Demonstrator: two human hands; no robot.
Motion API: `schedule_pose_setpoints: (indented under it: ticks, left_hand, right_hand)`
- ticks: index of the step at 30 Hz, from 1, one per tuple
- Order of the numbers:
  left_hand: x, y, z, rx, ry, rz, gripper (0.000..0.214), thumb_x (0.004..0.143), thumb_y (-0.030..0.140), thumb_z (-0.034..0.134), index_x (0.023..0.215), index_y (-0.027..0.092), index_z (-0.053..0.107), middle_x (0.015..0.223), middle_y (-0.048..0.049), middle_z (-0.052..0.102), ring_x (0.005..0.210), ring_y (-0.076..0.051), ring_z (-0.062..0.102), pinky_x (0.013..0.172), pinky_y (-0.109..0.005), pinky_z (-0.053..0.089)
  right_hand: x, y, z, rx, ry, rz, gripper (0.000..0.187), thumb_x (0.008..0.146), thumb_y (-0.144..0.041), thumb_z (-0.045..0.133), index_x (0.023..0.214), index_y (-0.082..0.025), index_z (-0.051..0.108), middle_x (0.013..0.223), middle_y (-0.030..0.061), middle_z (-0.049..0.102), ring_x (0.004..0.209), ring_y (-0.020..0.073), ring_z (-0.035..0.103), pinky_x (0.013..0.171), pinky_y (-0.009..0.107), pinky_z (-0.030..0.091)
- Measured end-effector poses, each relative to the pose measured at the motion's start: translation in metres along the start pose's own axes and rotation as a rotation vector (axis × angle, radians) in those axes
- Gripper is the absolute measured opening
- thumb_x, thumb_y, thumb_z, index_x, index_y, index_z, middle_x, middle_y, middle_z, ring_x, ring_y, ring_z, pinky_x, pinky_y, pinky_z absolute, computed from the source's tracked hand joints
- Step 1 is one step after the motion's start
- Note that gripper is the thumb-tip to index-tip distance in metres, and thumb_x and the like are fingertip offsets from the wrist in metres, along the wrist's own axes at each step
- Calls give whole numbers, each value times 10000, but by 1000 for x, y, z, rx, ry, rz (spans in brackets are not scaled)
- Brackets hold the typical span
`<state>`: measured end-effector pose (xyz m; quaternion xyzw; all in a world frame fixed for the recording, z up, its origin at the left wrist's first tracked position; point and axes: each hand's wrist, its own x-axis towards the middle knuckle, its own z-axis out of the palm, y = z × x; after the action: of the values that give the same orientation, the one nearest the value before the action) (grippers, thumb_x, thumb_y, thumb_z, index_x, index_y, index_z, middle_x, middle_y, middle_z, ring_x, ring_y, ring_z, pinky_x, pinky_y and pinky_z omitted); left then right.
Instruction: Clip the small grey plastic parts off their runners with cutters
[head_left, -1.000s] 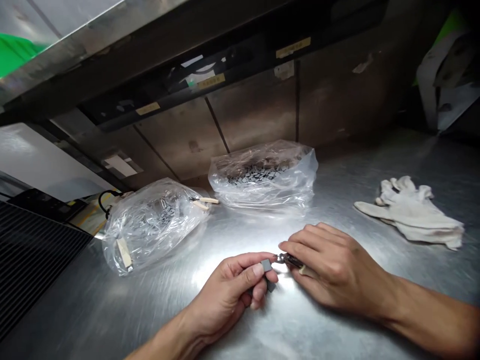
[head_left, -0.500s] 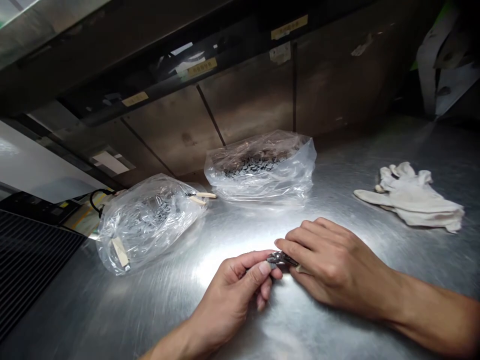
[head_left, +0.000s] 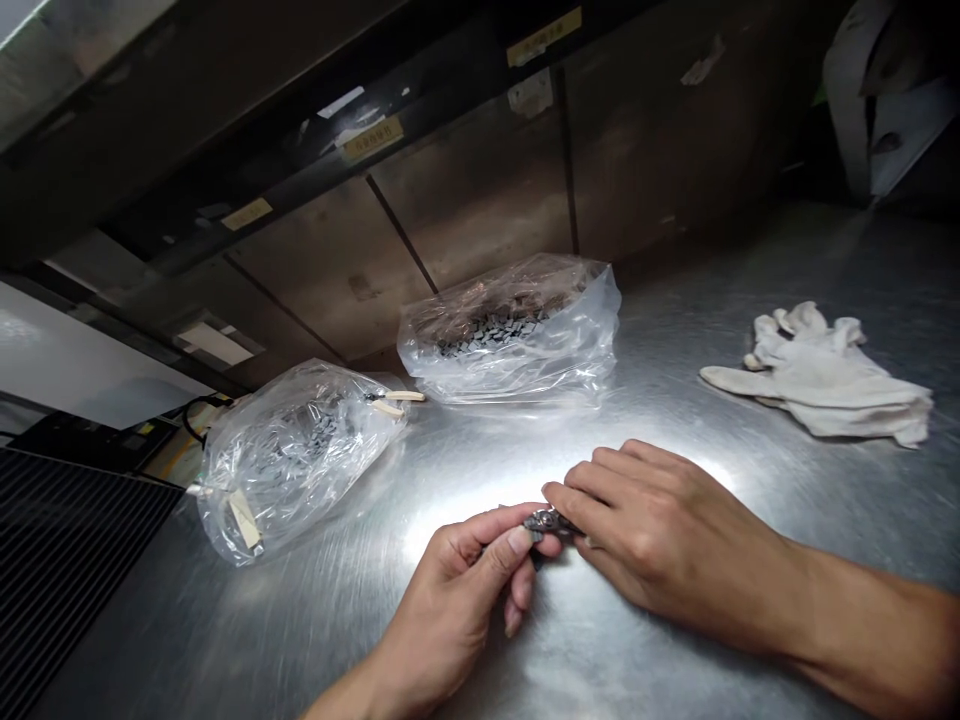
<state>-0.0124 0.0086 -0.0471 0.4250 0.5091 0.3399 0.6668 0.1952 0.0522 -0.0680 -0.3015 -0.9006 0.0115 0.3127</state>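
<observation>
Small metal pliers [head_left: 550,521] are gripped in my right hand [head_left: 652,530], whose fingers wrap over the handles and mostly hide them. Between thumb and fingertips, my left hand [head_left: 476,585] pinches a small grey piece [head_left: 535,536]. The jaws of the pliers meet this piece at the left thumb tip; I cannot tell how far they are closed. Both hands are just above the metal table. Beyond them, a clear plastic bag [head_left: 517,370] holds many small grey pieces. Another clear bag [head_left: 300,460] with similar pieces lies to the left.
White work gloves [head_left: 825,380] lie on the metal table [head_left: 645,660] at the right. Cream-handled tools [head_left: 397,401] rest on the left bag, with another cream handle [head_left: 243,518] at its near end. A dark ridged panel [head_left: 75,560] borders the left; metal panels [head_left: 480,220] stand behind.
The camera view has shifted slightly. Both hands stay together around the pliers and grey piece, with the pliers turned a little; the grip is the same.
</observation>
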Motion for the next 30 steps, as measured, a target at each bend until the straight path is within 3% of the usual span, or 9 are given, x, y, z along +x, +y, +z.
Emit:
schedule_pose_setpoints:
  ticks: [16,30]
  left_hand:
    - [-2,3,2,34,-13,20,334,947,414,665,1063,122,777,615,16,541,511,-67,427,521,-224,307]
    - [-1,-5,-2,-44,-14,51,283,952,374,676,1162,214,779,770,-16,625,560,-64,478,539,-214,390]
  right_hand:
    - [-3,-1,-1,11,-25,-3,189,943,-78,527,978,-180,682,773,1,607,682,197,517,663,360,294]
    - [-2,-2,-1,-12,5,-2,170,885,-60,566,914,-181,681,752,2,597,661,204,505,638,367,291]
